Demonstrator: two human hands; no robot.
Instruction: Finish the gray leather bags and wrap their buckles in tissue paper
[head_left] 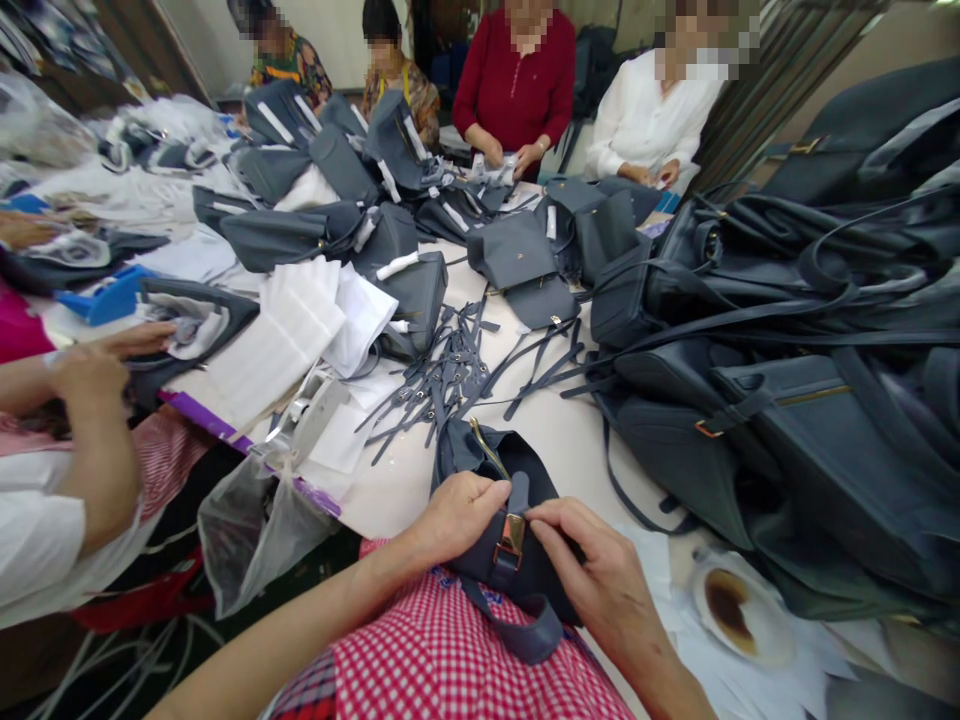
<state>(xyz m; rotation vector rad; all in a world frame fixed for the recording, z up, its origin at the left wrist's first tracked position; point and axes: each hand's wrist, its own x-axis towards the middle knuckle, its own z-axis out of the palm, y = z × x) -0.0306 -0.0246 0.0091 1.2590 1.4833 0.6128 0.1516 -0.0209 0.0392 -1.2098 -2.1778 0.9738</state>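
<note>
A small dark blue-grey bag (480,462) rests at the table's near edge against my red-checked lap. My left hand (457,515) is closed on the bag's strap beside a gold buckle (512,535). My right hand (592,570) pinches the strap at the buckle from the other side. The strap's loose end (525,635) loops down over my lap.
A heap of finished dark bags (787,400) fills the right side. Loose straps (450,375) lie mid-table, white paper (292,330) to the left. A stained dish (739,605) sits near my right wrist. Several people work around the table; a clear plastic bag (255,530) hangs off the edge.
</note>
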